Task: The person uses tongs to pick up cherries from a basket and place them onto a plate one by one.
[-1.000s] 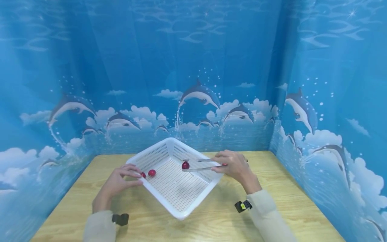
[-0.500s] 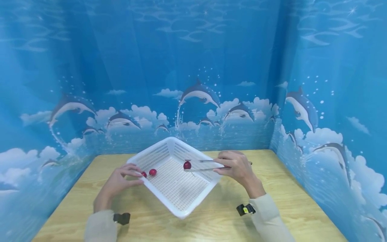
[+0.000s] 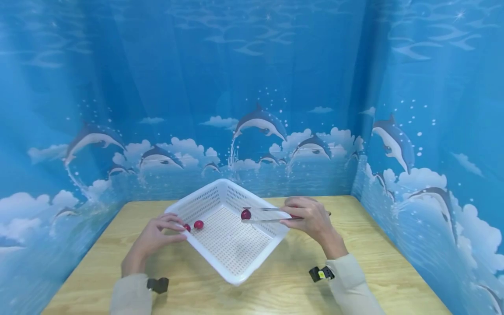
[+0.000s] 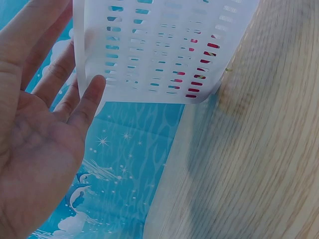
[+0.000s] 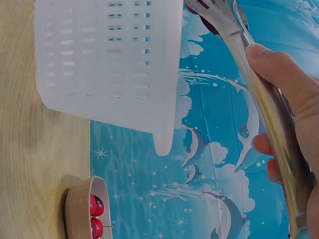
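One basket point(image 3: 232, 245), bowl point(image 5: 79, 214), tongs point(image 5: 266, 109); at least five cherries point(image 3: 198, 225)

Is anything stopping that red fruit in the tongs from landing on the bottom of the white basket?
Nothing visible is. In the head view, the red fruit in the tongs shows against the bare floor of the white basket. The two other red fruits lie off to the side, near the left hand.
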Demonstrator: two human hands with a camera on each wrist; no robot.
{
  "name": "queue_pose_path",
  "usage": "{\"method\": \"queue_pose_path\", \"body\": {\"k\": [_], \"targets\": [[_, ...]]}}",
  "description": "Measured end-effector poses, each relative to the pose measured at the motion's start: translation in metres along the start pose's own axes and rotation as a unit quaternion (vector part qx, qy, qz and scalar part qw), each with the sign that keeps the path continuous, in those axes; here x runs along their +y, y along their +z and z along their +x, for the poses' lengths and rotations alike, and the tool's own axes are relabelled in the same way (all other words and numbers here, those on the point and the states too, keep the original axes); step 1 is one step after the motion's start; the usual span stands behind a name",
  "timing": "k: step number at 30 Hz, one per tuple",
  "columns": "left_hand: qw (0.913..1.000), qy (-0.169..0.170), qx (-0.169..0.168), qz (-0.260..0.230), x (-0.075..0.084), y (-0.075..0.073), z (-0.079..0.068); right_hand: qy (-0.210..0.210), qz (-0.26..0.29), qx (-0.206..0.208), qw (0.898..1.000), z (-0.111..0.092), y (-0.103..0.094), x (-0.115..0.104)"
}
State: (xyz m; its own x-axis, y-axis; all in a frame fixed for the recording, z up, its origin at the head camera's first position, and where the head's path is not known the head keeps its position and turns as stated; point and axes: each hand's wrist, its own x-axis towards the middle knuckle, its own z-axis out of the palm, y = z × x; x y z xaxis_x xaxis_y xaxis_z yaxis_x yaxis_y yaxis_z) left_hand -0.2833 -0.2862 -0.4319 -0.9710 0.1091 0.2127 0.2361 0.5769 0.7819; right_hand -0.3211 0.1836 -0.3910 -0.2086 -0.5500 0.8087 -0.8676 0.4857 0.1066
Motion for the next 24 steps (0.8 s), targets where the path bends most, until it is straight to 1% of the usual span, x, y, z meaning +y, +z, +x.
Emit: {"method": "queue_pose_path", "body": {"k": [2,4,10,19,21,24], "targets": [[1.0,-0.006,-0.003,0.0,0.002,-0.001,0.0,0.0,0.003,0.003,1.0,0.0,-0.001,0.0],[1.0,-0.004,-0.006,0.002,0.002,-0.002,0.0,0.001,0.003,0.004,1.0,0.0,-0.003,0.001],[0.9999,0.017,-0.003,0.004,0.0,-0.003,0.001,0.003,-0.014,0.009,1.0,-0.003,-0.009,0.004],[0.9999,0.01,0.0,-0.004,-0.002,-0.003,0.002,0.016,-0.025,0.011,0.999,-0.005,-0.023,0.011],[0.9999,0.016,-0.001,-0.002,-0.003,-0.002,0.002,0.018,-0.028,0.012,0.999,-0.007,-0.026,0.013],[0.9999,0.017,0.003,-0.001,-0.004,0.0,0.001,0.02,-0.044,0.014,0.999,-0.011,-0.032,0.016]]}}
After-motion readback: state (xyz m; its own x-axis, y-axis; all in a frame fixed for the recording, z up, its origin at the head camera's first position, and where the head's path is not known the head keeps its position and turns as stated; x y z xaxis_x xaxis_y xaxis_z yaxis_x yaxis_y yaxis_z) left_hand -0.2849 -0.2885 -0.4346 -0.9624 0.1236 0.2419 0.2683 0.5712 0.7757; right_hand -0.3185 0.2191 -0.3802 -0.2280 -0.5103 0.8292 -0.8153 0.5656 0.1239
